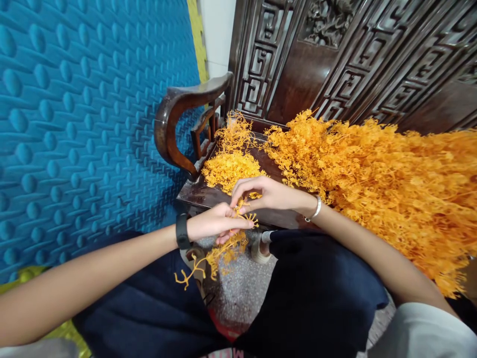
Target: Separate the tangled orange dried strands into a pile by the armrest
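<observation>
Orange plastic sprigs everywhere. My left hand [213, 224], centre of the frame, is clenched round a bunch [224, 252] of them. The stems hang out below my fist, and one curly end reaches toward lower left, over the speckled floor [242, 291] between my knees. My right hand [266, 195] sits just above & right of the left one, nearly touching it. Its fingers are bent down and the tips are pinched on a small sprig [244, 204] at the top of the bunch. Can't tell if that sprig is already joined to the rest or is separate.

Both hands hover at the front edge of a dark wooden bench [201, 196], approx mid-frame. A small pile [229, 169] of the same orange stuff lies on the seat right behind my hands, by the curved armrest [179, 114]. A much bigger heap [391, 184] fills the right side of the frame, running from centre to the right edge, w/ my right forearm lying along its near side. Carved backrest [335, 49] is across the top right.

Black watch strap [182, 231] on my left wrist, pale bracelet [316, 209] on my right. Dark trousers [316, 288] fill the bottom of the frame, and a bit of white sleeve [421, 333] shows at lower right. Blue foam mat [74, 124] w/ raised bumps covers the whole left side.
</observation>
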`<action>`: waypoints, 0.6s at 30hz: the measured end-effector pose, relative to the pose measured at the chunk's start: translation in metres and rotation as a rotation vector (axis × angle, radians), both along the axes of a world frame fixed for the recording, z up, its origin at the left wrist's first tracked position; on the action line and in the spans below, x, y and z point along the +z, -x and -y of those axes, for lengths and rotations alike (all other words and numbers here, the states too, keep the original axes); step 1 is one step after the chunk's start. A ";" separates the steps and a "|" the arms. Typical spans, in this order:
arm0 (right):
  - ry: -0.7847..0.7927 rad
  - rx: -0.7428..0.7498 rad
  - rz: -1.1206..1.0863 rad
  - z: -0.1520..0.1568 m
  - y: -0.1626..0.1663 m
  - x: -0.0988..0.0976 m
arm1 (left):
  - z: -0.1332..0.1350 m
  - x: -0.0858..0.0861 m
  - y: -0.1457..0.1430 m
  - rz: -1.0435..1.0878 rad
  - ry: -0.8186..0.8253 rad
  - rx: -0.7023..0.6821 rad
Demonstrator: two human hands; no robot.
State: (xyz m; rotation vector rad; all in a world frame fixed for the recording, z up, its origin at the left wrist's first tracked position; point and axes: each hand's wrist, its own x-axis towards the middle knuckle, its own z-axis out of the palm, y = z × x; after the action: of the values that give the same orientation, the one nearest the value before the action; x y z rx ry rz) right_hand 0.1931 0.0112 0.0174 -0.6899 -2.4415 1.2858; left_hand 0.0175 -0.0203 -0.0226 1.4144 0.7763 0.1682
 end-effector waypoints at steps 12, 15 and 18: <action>0.328 -0.138 -0.104 0.002 -0.009 -0.008 | 0.003 0.005 0.007 0.032 0.025 -0.042; 0.402 -0.060 -0.103 0.004 -0.008 -0.009 | 0.003 0.008 0.007 0.051 0.026 -0.034; 0.393 -0.047 -0.082 0.005 -0.007 -0.008 | 0.001 0.013 0.009 0.053 -0.009 -0.035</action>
State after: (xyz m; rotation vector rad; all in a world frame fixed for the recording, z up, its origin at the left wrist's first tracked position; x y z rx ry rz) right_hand 0.2002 0.0061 0.0095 -0.7660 -2.1130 1.7582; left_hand 0.0090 -0.0211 -0.0100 1.4260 0.7079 0.1818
